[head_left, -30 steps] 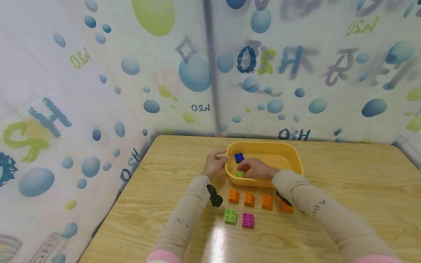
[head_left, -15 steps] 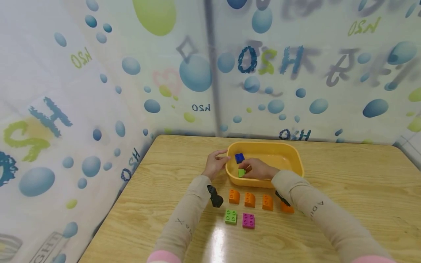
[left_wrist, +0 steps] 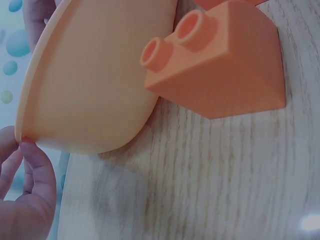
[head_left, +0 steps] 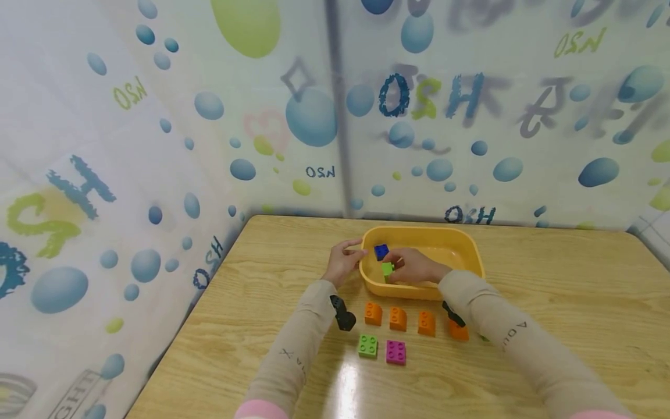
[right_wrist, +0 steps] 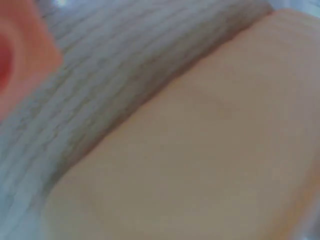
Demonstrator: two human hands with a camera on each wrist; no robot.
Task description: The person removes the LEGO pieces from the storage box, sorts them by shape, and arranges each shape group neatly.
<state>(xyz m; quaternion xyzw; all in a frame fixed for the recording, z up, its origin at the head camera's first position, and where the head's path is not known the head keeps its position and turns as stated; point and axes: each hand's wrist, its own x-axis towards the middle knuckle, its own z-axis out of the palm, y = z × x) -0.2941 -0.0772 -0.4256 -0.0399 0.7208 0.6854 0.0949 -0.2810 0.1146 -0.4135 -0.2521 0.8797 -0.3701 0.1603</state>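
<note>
My left hand (head_left: 342, 262) pinches the left rim of a yellow plastic bin (head_left: 426, 294); in the left wrist view thumb and fingers (left_wrist: 37, 165) meet at that rim. Inside the bin, my right hand (head_left: 416, 267) pinches a light green building brick (head_left: 387, 269) between its fingertips. Beside it, a blue brick (head_left: 381, 251) lies at the bin's left end. The right wrist view shows mainly the bin's outer wall (right_wrist: 200, 140), blurred, and the right hand is out of that picture.
In front of the bin stand several orange curved bricks (head_left: 398, 319) in a row, the rightmost partly behind the right wrist's camera. Nearer are a green brick (head_left: 368, 345) and a magenta brick (head_left: 395, 352). Another green piece (head_left: 484, 337) is mostly hidden by the right sleeve. A patterned wall backs the table.
My right hand has lifted slightly and shifted a little right with the green brick, away from the bin's near wall. The left hand keeps its place on the rim.
</note>
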